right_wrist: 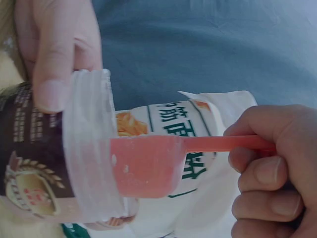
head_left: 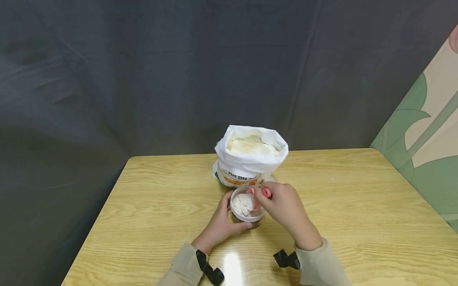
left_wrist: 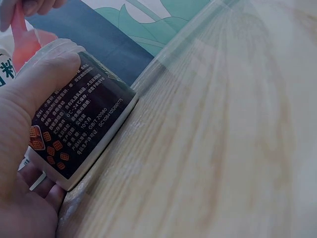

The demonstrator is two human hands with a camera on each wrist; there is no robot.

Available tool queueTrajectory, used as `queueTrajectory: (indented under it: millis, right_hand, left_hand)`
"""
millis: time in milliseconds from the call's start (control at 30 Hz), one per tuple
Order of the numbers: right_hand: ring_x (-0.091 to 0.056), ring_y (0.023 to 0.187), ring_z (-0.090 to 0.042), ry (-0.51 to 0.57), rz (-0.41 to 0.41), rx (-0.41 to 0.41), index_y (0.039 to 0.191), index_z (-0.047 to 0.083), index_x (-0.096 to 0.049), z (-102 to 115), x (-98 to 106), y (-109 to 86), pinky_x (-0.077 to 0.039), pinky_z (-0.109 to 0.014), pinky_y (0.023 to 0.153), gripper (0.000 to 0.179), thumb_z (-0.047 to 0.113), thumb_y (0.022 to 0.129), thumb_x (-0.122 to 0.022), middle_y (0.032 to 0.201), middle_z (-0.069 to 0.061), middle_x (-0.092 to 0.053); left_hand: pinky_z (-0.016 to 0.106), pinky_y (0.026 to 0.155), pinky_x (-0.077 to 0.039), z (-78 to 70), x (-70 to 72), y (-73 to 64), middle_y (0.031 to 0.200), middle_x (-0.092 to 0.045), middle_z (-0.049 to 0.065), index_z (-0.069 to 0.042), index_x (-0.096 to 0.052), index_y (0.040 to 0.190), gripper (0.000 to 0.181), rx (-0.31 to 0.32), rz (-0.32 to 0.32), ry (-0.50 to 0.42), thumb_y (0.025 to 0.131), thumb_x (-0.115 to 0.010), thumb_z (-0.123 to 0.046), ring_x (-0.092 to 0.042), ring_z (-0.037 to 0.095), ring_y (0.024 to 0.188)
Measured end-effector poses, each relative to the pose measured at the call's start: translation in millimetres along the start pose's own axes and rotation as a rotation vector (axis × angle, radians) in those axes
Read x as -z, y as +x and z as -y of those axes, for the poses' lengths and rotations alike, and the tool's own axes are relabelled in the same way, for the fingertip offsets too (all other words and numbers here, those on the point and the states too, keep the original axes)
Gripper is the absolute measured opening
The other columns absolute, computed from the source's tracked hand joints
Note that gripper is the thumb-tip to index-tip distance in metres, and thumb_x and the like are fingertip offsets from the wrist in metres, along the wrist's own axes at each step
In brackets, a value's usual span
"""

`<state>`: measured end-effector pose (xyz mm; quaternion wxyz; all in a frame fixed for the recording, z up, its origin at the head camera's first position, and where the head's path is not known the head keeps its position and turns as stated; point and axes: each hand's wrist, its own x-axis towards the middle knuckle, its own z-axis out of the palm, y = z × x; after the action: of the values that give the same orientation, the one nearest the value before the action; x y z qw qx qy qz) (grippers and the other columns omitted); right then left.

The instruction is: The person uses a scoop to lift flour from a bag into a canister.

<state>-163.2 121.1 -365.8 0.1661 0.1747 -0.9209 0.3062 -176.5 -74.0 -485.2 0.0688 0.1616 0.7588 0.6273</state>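
Observation:
A clear-rimmed plastic jar [head_left: 247,219] with a dark printed label stands on the table, white flour [head_left: 242,203] inside it. My left hand [head_left: 223,222] grips the jar round its side, thumb near the rim, as the left wrist view shows up close. In my right hand [head_left: 286,204] is the handle of a pink measuring scoop [right_wrist: 148,166]. The scoop's cup is tilted at the jar's mouth, its lip inside the rim, with white specks on its outside. Right behind the jar stands an open bag of flour [head_left: 247,162], its white top folded outward.
The wood-grain table [head_left: 154,206] reaches out to both sides of the jar. A dark cloth [head_left: 179,79] hangs behind its far edge, and a wall with a leaf pattern [head_left: 429,159] borders it on the right.

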Motion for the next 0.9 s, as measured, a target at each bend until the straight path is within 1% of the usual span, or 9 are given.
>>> queueTrajectory:
  millis: [67, 167, 367, 600, 667, 900]
  right_hand:
    - [-0.025, 0.051, -0.003, -0.019, 0.007, 0.031, 0.061, 0.019, -0.038, 0, 3, -0.8, -0.024, -0.023, 0.05, 0.044, 0.015, 0.093, -0.068, 0.057, 0.011, -0.025]
    - [-0.025, 0.051, -0.003, -0.035, -0.003, 0.063, 0.061, 0.019, -0.036, 1, 7, -1.5, -0.023, -0.023, 0.05, 0.046, 0.016, 0.092, -0.069, 0.057, 0.012, -0.024]
    - [-0.023, 0.051, -0.002, -0.044, -0.012, 0.091, 0.06, 0.019, -0.033, 3, 11, -2.9, -0.021, -0.022, 0.05, 0.05, 0.016, 0.091, -0.072, 0.056, 0.013, -0.023]
    - [-0.02, 0.052, 0.0, -0.041, -0.079, 0.159, 0.06, 0.02, -0.031, 5, 18, -5.9, -0.019, -0.02, 0.05, 0.048, 0.012, 0.089, -0.069, 0.058, 0.016, -0.019]
    - [-0.02, 0.052, 0.001, -0.045, -0.094, 0.171, 0.06, 0.02, -0.03, 6, 19, -6.0, -0.019, -0.02, 0.05, 0.048, 0.012, 0.089, -0.068, 0.058, 0.016, -0.019]
    - [-0.02, 0.052, 0.0, -0.056, -0.114, 0.17, 0.06, 0.019, -0.03, 6, 23, -6.6, -0.019, -0.02, 0.05, 0.048, 0.011, 0.089, -0.068, 0.058, 0.015, -0.019]
  left_hand:
    - [0.055, 0.118, -0.026, -0.1, 0.0, 0.0, 0.156, -0.037, 0.007, -0.016, -0.029, 0.154, 0.1, -0.003, 0.003, 0.0, 0.076, -0.091, -0.023, -0.035, 0.029, 0.145]
    - [0.055, 0.118, -0.026, 0.4, 0.2, 0.3, 0.157, -0.036, 0.009, -0.015, -0.029, 0.155, 0.099, -0.006, 0.008, 0.0, 0.077, -0.09, -0.022, -0.035, 0.03, 0.145]
    - [0.054, 0.119, -0.025, -0.5, -0.1, 0.1, 0.158, -0.034, 0.008, -0.016, -0.028, 0.155, 0.1, -0.001, 0.015, 0.006, 0.077, -0.09, -0.024, -0.033, 0.029, 0.146]
    - [0.054, 0.118, -0.027, -0.6, -0.8, 0.3, 0.156, -0.037, 0.006, -0.017, -0.03, 0.154, 0.1, 0.002, 0.0, 0.012, 0.076, -0.091, -0.024, -0.036, 0.028, 0.144]
    - [0.054, 0.117, -0.027, 0.3, -0.8, 0.4, 0.156, -0.038, 0.006, -0.017, -0.03, 0.154, 0.099, -0.001, -0.004, 0.013, 0.076, -0.091, -0.023, -0.036, 0.028, 0.144]
    - [0.053, 0.116, -0.028, 0.0, -0.7, 0.4, 0.154, -0.04, 0.005, -0.018, -0.031, 0.154, 0.1, -0.02, -0.006, 0.009, 0.075, -0.091, -0.022, -0.039, 0.027, 0.142]
